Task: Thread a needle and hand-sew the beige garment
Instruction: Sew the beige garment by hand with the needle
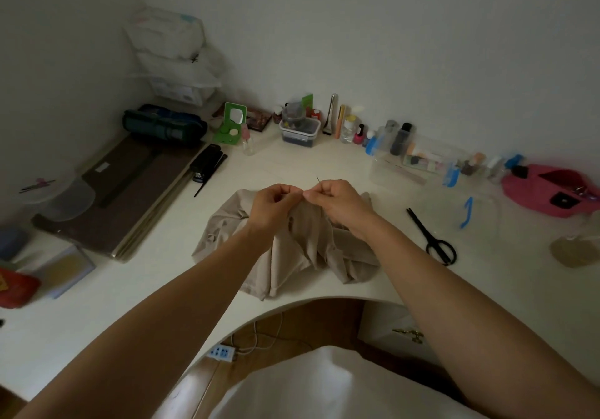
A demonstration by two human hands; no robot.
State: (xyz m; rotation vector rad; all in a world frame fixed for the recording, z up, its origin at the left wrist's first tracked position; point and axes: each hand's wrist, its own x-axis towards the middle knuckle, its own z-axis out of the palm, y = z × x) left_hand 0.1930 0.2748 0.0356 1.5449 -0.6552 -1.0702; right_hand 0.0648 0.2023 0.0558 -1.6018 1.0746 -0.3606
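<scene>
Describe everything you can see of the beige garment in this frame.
The beige garment is a soft, thin-looking fabric, crumpled in a loose heap with many folds on the white desk, close to its curved front edge. A few small dark marks show on it, perhaps holes. Its top part rises to the left hand, which seems to pinch it, and the right hand, which holds a thin needle.

The garment (285,256) lies mid-counter (130,305), near the front edge. Scissors (428,235) lie to its right, a comb (211,173) behind-left, and bottles (348,131) line the wall behind.
</scene>
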